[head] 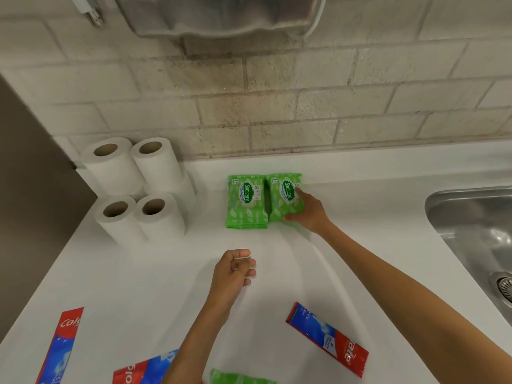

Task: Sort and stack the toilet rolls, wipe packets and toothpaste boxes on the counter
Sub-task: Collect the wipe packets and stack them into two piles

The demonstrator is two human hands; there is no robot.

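Note:
Two piles of green wipe packets lie side by side near the wall: the left pile (246,202) and the right pile (284,196). My right hand (306,210) grips the right pile's top packet, thumb at its near edge and fingers on top. My left hand (234,271) hovers over the white counter (277,259) with fingers loosely curled, holding nothing. White toilet rolls (138,189) stand stacked at the back left. Red and blue toothpaste boxes lie near me: one at the left (59,347), one at the bottom (144,370), one at the right (328,338). Another green wipe packet (239,378) sits at the bottom edge.
A steel sink (476,231) is set into the counter at the right, its drain at the frame's edge. A tiled wall runs along the back, with a metal dispenser (230,15) mounted above. A dark panel bounds the counter on the left.

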